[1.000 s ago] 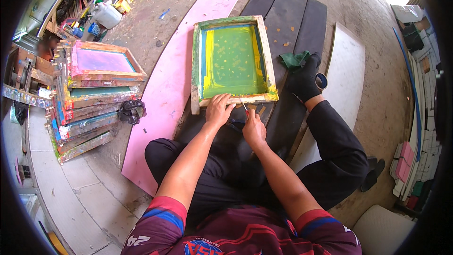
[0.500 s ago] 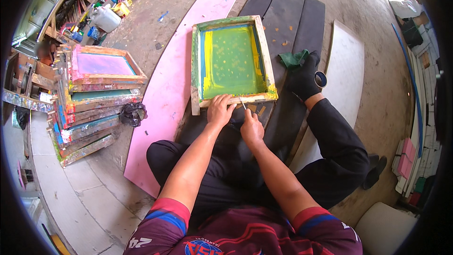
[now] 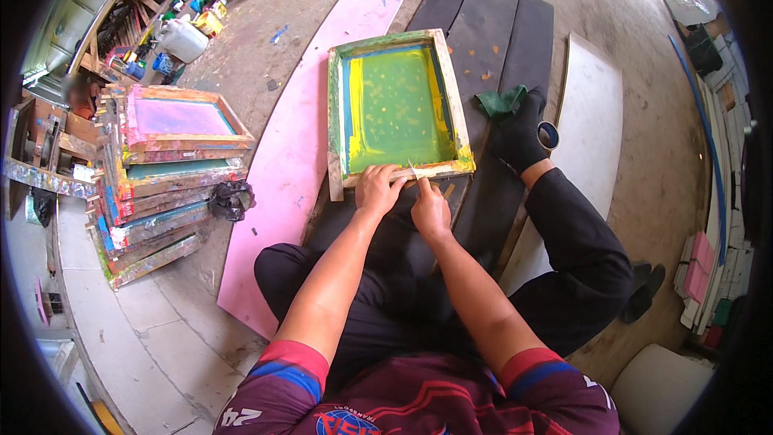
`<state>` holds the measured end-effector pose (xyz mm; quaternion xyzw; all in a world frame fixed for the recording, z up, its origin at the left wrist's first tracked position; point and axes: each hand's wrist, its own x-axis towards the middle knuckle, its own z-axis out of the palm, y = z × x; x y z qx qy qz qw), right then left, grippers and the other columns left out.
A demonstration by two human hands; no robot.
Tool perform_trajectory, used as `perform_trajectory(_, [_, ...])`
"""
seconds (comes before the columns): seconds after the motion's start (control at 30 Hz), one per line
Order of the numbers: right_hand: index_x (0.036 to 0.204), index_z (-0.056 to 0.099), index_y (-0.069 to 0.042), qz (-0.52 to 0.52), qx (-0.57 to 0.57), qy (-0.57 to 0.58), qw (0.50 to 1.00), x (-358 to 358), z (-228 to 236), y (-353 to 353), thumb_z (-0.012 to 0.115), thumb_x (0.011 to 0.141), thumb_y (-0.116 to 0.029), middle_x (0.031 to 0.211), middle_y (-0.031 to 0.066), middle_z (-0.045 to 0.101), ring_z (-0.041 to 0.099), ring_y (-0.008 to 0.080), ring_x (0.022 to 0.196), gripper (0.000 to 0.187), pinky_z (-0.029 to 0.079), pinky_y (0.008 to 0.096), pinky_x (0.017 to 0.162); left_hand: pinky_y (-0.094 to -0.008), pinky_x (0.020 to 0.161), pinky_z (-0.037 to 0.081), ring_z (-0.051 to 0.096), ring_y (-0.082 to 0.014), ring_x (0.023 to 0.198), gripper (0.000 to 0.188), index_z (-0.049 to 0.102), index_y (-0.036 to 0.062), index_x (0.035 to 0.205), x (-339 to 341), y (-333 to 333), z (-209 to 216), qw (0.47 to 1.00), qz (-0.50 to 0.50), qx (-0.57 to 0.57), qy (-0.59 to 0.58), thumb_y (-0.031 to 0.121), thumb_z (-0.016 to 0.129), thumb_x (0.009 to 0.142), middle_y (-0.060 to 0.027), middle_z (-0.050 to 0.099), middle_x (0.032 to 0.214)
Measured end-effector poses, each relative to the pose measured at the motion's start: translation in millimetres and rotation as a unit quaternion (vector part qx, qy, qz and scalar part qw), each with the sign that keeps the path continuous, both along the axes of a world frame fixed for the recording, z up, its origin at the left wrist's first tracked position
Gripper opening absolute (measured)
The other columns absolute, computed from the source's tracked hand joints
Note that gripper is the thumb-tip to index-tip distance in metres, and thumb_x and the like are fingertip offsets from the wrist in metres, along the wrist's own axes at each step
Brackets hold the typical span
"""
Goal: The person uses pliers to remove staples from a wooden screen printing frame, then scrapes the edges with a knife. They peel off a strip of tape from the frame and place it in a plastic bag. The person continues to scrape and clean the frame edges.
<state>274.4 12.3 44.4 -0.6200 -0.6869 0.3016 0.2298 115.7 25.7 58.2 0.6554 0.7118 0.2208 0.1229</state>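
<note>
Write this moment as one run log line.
left hand: on near edge of rectangular wooden frame | right hand: holding slim pale-bladed tool at that edge | right of frame: green cloth

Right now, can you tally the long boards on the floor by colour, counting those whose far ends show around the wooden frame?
Boards around the wooden frame:
Pink board: 1
Black boards: 3
White board: 1
Total: 5

The person wore a maroon short-sleeved shirt (image 3: 483,415), its sleeves edged with red cuffs (image 3: 302,356) and blue bands (image 3: 291,379), white markings (image 3: 240,416) higher up. Curving red lines and a blue-and-white globe emblem (image 3: 348,422) decorated its front. The trousers (image 3: 568,266) were black, as was the sock (image 3: 515,138).
</note>
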Motion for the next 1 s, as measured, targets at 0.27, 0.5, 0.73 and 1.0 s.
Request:
perform_trajectory(0.27, [0.115, 0.058, -0.002, -0.006, 0.018, 0.102, 0.995, 5, -14, 1, 0.069, 0.091, -0.004, 0.099, 0.0276, 0.072, 0.070, 0.0494, 0.095, 0.027, 0.056, 0.0570, 0.080, -0.0421, 0.096, 0.052, 0.063, -0.0273, 0.106, 0.024, 0.078, 0.0154, 0.109, 3, 1, -13, 0.989, -0.068, 0.107, 0.075, 0.029, 0.078, 0.089, -0.0046, 0.068, 0.113])
perform_trajectory(0.5, [0.108, 0.060, 0.004, 0.056, -0.119, -0.014, 0.991, 4, 61, 43, 0.062, 0.091, -0.007, 0.101, 0.0331, 0.072, 0.071, 0.0510, 0.097, 0.020, 0.057, 0.0574, 0.084, -0.0427, 0.086, 0.054, 0.063, -0.0260, 0.096, 0.014, 0.077, 0.0163, 0.098, 3, 8, -14, 0.982, -0.097, 0.124, 0.099, 0.027, 0.078, 0.088, -0.0002, 0.068, 0.100])
perform_trajectory(0.73, [0.112, 0.059, 0.001, 0.067, -0.110, -0.036, 0.991, 18, 53, 27, 0.055, 0.096, -0.012, 0.095, 0.0300, 0.074, 0.072, 0.0506, 0.092, 0.021, 0.057, 0.0585, 0.084, -0.0402, 0.079, 0.055, 0.064, -0.0242, 0.091, 0.008, 0.074, 0.0140, 0.094, -2, 16, -21, 0.973, -0.111, 0.148, 0.140, 0.019, 0.076, 0.088, -0.0005, 0.066, 0.091])
perform_trajectory(1.0, [0.102, 0.064, -0.009, 0.095, -0.009, -0.072, 0.993, 59, 31, -22, 0.064, 0.088, -0.012, 0.092, 0.0176, 0.075, 0.073, 0.0386, 0.085, 0.014, 0.058, 0.0502, 0.074, -0.0414, 0.077, 0.057, 0.066, -0.0264, 0.089, 0.008, 0.067, 0.0113, 0.090, -9, 28, -27, 0.970, -0.133, 0.118, 0.167, 0.017, 0.071, 0.092, -0.0046, 0.065, 0.088])
